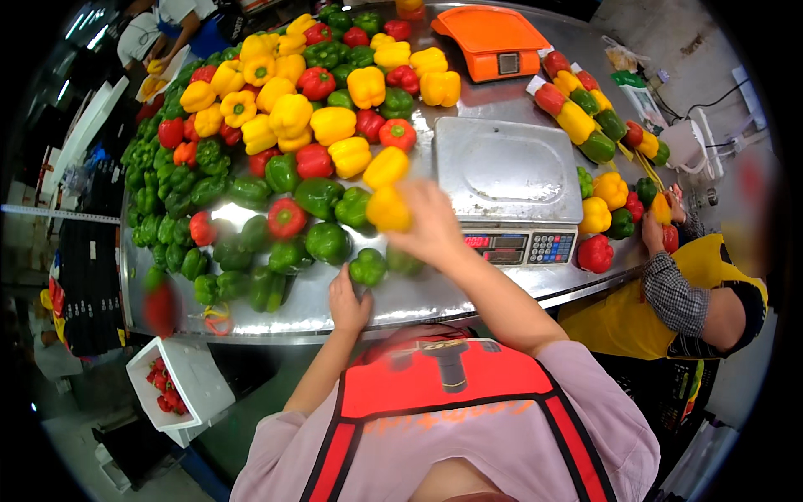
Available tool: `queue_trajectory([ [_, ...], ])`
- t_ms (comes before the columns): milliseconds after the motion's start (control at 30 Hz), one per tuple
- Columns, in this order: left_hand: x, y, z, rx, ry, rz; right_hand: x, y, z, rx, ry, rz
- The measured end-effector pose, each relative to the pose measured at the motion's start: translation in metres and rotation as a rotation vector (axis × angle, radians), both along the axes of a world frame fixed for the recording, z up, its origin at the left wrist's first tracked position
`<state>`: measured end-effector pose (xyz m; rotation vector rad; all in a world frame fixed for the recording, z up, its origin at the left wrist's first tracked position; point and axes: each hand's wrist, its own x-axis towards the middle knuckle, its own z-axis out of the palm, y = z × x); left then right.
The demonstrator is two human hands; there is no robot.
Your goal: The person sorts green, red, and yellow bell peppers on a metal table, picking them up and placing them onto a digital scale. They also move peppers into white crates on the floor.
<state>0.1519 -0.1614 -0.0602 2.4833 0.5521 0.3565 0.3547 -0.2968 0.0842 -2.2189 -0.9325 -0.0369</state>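
My right hand point(428, 224) grips a yellow bell pepper point(388, 209) just left of the scale's front. The hand is slightly blurred, and its fingertips are partly hidden. Close by, near the table's front edge, my left hand point(349, 303) has its thumb and fingers round the lower left side of a green bell pepper point(368, 267). Another green pepper point(405, 259) lies partly under my right wrist. Beyond both hands spreads a large heap of loose yellow point(289, 115), red point(314, 161) and green point(319, 197) bell peppers.
A steel weighing scale point(508, 167) stands right of my hands, with an orange scale point(493, 38) behind it. Packed tricolour peppers point(575, 121) lie at the far right. A co-worker's hands point(654, 230) handle peppers there. A white box point(186, 376) holds red peppers below left.
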Motion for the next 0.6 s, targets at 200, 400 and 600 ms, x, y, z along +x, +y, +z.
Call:
queue_trajectory([
  [200,-0.004,0.001,0.006,-0.175,0.026,0.0,0.05,-0.11,0.016,0.07,-0.13,-0.443],
  [400,0.0,0.002,0.034,-0.167,-0.059,-0.035,0.089,-0.164,-0.008,-0.044,-0.194,-0.646],
  [600,0.011,-0.001,0.051,-0.089,-0.104,-0.09,0.025,-0.115,-0.039,0.025,-0.443,-0.214],
])
